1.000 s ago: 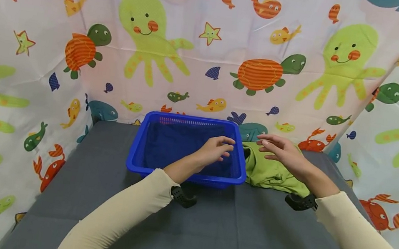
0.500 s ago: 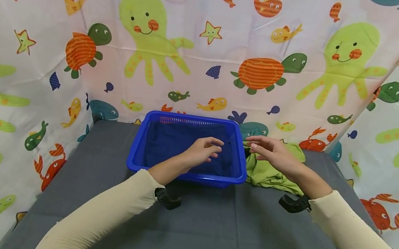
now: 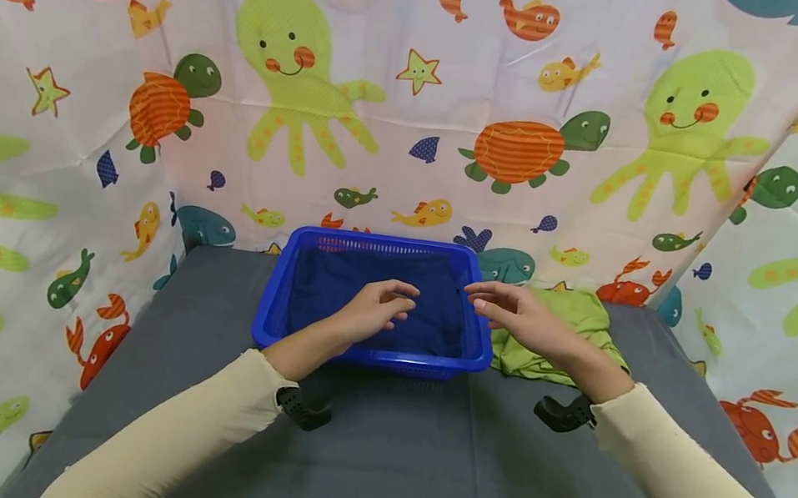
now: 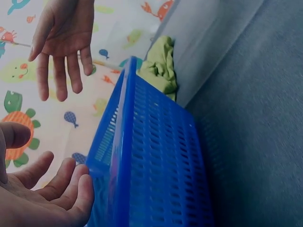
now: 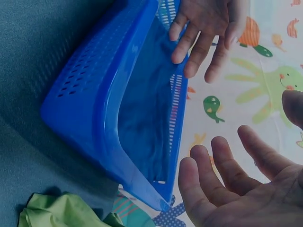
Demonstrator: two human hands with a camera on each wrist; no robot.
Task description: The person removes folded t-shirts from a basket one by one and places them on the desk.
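A blue plastic basket (image 3: pixel 371 355) with perforated walls stands on the grey table, and a dark blue cloth (image 3: pixel 334 282) lies in it. Above the basket hovers my left hand (image 3: pixel 377 311), fingers loosely bent, holding nothing. My right hand (image 3: pixel 522 320) is raised over the basket's right rim, its fingers apart and nothing in them. Right of the basket a green cloth (image 3: pixel 579 315) lies crumpled, partly hidden behind the right hand. In the right wrist view the dark blue cloth (image 5: pixel 144 109) lies below the rim, and neither hand touches it.
Grey fabric covers the table (image 3: pixel 387 458). A white curtain (image 3: pixel 413 141) printed with sea animals hangs behind and at both sides. Each wrist wears a black strap, such as the left wrist strap (image 3: pixel 302 407).
Both hands have shifted left: the left hand farther over the basket's middle, the right hand from above the green cloth to the basket's right rim. Basket and cloths have stayed put.
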